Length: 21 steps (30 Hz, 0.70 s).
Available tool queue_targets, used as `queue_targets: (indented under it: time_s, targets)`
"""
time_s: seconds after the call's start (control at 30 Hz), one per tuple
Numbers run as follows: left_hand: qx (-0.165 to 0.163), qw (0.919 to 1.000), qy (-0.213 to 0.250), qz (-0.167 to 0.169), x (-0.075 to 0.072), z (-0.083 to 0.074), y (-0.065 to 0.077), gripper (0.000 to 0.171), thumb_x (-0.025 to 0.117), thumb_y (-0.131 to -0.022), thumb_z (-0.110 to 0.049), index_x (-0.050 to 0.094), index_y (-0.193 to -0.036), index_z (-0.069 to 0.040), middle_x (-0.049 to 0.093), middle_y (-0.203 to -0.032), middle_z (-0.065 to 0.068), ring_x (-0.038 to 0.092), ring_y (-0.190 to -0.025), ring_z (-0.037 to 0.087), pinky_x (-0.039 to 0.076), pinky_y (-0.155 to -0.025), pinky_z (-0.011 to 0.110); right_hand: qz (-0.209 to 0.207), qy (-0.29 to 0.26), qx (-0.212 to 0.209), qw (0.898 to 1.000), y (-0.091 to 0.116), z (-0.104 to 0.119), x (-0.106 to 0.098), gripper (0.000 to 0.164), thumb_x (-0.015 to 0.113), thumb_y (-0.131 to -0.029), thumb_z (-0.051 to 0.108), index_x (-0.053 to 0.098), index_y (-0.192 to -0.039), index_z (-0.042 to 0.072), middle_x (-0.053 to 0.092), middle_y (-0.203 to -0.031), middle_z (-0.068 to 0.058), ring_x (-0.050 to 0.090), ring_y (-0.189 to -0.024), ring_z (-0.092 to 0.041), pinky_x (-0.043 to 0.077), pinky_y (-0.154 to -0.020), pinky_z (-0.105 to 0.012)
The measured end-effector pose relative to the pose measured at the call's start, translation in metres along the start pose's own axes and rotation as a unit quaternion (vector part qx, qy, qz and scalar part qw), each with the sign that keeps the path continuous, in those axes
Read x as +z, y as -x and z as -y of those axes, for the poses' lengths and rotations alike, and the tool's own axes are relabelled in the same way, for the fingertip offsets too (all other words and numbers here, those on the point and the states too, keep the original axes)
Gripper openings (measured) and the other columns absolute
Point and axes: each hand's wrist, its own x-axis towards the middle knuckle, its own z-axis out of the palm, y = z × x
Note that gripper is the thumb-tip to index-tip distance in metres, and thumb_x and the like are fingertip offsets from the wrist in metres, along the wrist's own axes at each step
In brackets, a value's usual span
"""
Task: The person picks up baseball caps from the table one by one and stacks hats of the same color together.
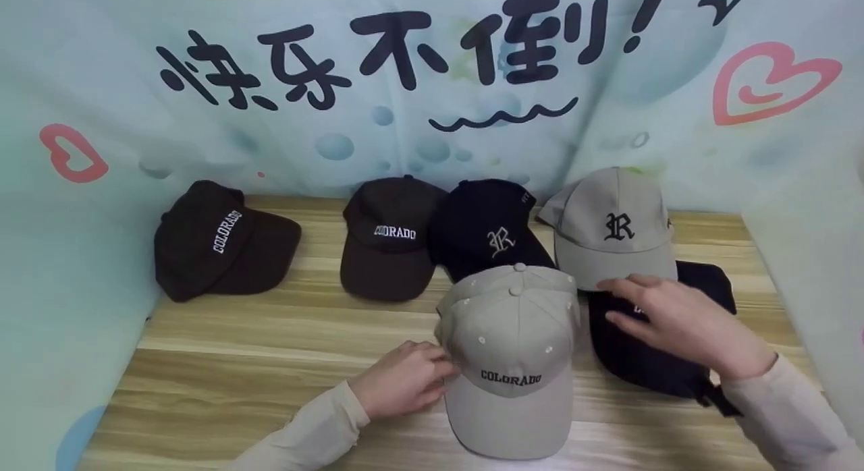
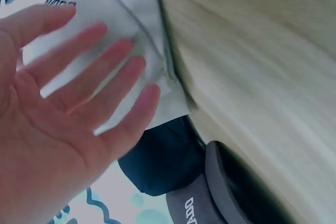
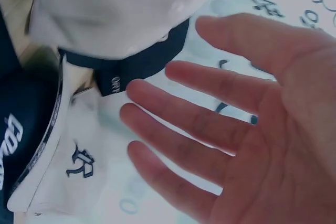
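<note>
Seven caps on a wood-grain table (image 1: 270, 363), with two bare hands among them, seen from the head and from both wrists. A front grey cap (image 1: 513, 336), lettered COLORADO in black, lies near the centre, brim toward the viewer; a second grey cap (image 1: 540, 276) sits directly behind it, nested so that only its crown top and edges show. The left hand (image 1: 405, 380) is beside the left side of the front grey cap; the left wrist view shows its fingers extended and spread, holding nothing, and whether the fingertips touch the fabric cannot be told. The right hand (image 1: 675, 322) is wide, fingers apart and likewise holding nothing, above a navy cap (image 1: 628, 356) whose white lettering it partly covers; its fingertips are near the brim of a grey cap with a black R (image 1: 594, 208). That brim overlaps the navy cap in the head view, and a dark strap (image 1: 725, 398) shows at the navy cap's near end. Behind the nested pair stands a navy cap with a pale R (image 1: 479, 221), adjoining a brown COLORADO cap (image 1: 388, 268) on its left. Another brown cap (image 1: 196, 255), turned sideways, is well apart at far left. A pale blue backdrop (image 1: 290, 167) with large black characters rises behind; light sleeves (image 1: 310, 427) cover both forearms
</note>
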Motion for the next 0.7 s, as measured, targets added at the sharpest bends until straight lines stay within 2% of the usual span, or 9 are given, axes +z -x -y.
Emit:
queue_targets:
  time_s: [0.17, 0.3, 0.4, 0.57, 0.7]
  targets:
    - [0.033, 0.9992, -0.013, 0.015, 0.005, 0.0, 0.003, 0.033, 0.064, -0.09, -0.017, 0.066, -0.124, -0.015, 0.065, -0.115, 0.003, 0.061, -0.105, 0.017, 0.047, -0.088, 0.035, 0.054, -0.015, 0.02, 0.998, -0.014, -0.016, -0.002, 0.031, 0.065, -0.092, 0.021, 0.063, -0.119, 0.006, 0.065, -0.11, -0.012, 0.065, -0.09, -0.032, 0.051, -0.068, -0.051]
    - [0.04, 0.9992, -0.009, 0.005, 0.008, 0.003, 0.003, 0.032, 0.062, -0.093, -0.016, 0.065, -0.125, -0.015, 0.064, -0.12, 0.003, 0.059, -0.111, 0.018, 0.046, -0.089, 0.036, 0.057, -0.029, 0.018, 0.998, -0.025, -0.034, -0.005, 0.029, 0.064, -0.092, 0.015, 0.062, -0.117, 0.0, 0.065, -0.111, -0.016, 0.064, -0.096, -0.034, 0.05, -0.077, -0.051]
    - [0.039, 0.9991, -0.014, 0.013, 0.009, 0.001, 0.002, 0.031, 0.061, -0.093, -0.017, 0.065, -0.124, -0.016, 0.063, -0.123, 0.003, 0.057, -0.115, 0.018, 0.045, -0.09, 0.037, 0.058, -0.043, 0.018, 0.997, -0.032, -0.05, -0.009, 0.027, 0.064, -0.09, 0.008, 0.061, -0.114, -0.004, 0.065, -0.108, -0.021, 0.063, -0.097, -0.037, 0.049, -0.081, -0.052]
    - [0.044, 0.9961, -0.069, 0.034, 0.008, -0.006, 0.001, 0.031, 0.063, -0.089, -0.018, 0.067, -0.12, -0.023, 0.063, -0.11, 0.001, 0.061, -0.101, 0.017, 0.045, -0.089, 0.037, 0.066, -0.063, 0.019, 0.996, -0.044, -0.073, -0.015, 0.024, 0.064, -0.089, 0.005, 0.063, -0.109, -0.007, 0.065, -0.103, -0.023, 0.062, -0.094, -0.04, 0.048, -0.081, -0.053]
    - [0.048, 0.991, -0.118, 0.041, 0.007, -0.01, 0.001, 0.03, 0.065, -0.086, -0.019, 0.067, -0.116, -0.022, 0.062, -0.102, 0.001, 0.062, -0.094, 0.017, 0.046, -0.087, 0.036, 0.078, -0.063, 0.032, 0.994, -0.056, -0.086, -0.021, 0.023, 0.063, -0.09, 0.006, 0.063, -0.109, -0.007, 0.064, -0.104, -0.024, 0.061, -0.095, -0.043, 0.047, -0.082, -0.055]
